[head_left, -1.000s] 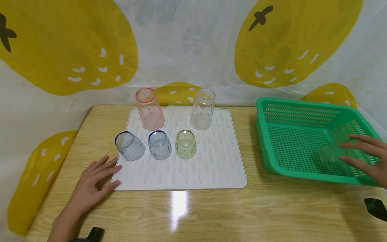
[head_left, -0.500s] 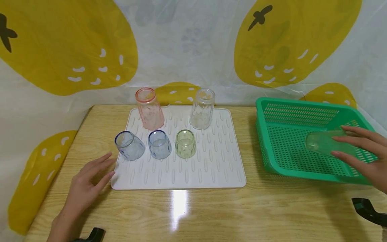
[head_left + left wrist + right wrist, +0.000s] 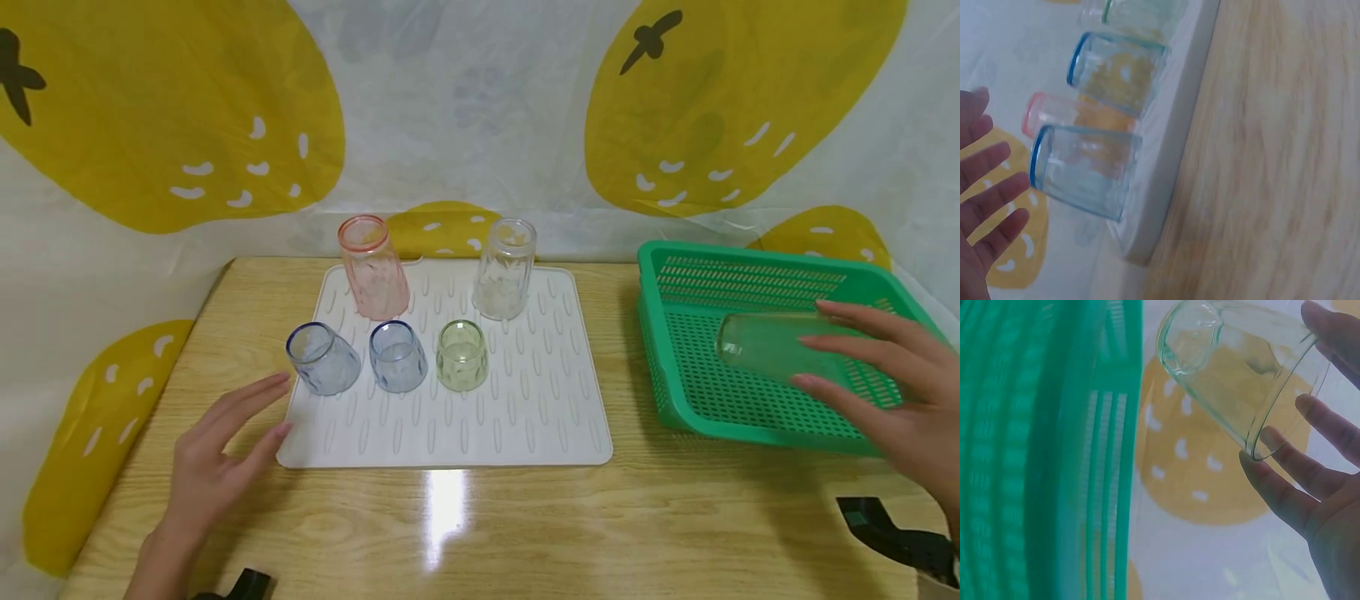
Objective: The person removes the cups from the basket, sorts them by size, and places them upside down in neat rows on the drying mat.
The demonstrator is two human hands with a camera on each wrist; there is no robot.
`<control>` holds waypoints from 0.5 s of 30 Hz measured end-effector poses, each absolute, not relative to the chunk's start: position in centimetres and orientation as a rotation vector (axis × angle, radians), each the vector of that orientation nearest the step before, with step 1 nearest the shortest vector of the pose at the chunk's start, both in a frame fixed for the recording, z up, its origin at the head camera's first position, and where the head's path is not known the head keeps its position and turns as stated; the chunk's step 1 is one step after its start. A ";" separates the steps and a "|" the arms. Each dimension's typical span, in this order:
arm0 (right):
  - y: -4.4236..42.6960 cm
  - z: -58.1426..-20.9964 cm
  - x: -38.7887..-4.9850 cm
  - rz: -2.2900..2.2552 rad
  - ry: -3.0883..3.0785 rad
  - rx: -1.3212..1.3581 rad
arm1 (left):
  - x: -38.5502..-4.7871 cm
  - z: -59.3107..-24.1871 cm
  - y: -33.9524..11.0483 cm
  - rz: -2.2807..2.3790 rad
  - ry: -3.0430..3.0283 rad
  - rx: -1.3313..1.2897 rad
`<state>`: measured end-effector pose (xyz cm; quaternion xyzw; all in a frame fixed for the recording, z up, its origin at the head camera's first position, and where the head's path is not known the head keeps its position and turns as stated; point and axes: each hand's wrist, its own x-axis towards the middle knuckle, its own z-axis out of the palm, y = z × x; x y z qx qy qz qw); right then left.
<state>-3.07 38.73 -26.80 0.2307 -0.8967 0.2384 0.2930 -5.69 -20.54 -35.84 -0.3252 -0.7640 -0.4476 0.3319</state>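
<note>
My right hand [image 3: 903,383] holds a tall clear glass [image 3: 765,343] tilted nearly on its side above the green basket [image 3: 670,367]. In the right wrist view the fingertips [image 3: 1316,415] and thumb grip that glass near its rim. My left hand [image 3: 213,462] hovers beside the left edge of the white drying mat [image 3: 450,429], fingers extended, holding nothing. Closest to it on the mat is a blue-rimmed glass [image 3: 324,360], leaning a little. Beside that stand a second blue-rimmed glass [image 3: 398,357] and a small green glass [image 3: 462,356].
Behind these, a tall pink-rimmed glass [image 3: 375,271] and a tall clear glass [image 3: 505,271] stand at the mat's back. A wooden table [image 3: 525,525] bears the mat and basket. A cloth with yellow fruit print [image 3: 465,108] hangs behind.
My right hand has moved left and raised the clear glass up from the basket's floor. My left hand has drawn back slightly from the mat's edge. The glasses on the mat stay put.
</note>
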 end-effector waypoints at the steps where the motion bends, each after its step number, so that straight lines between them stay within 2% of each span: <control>1: 38.3 -26.6 -3.1 0.645 -2.391 0.625 | -5.7 -35.8 -20.3 -1.185 -1.979 -0.869; 15: 30.5 -26.3 -3.8 0.962 -2.141 0.887 | -4.9 -34.7 -15.0 -1.266 -1.967 -1.110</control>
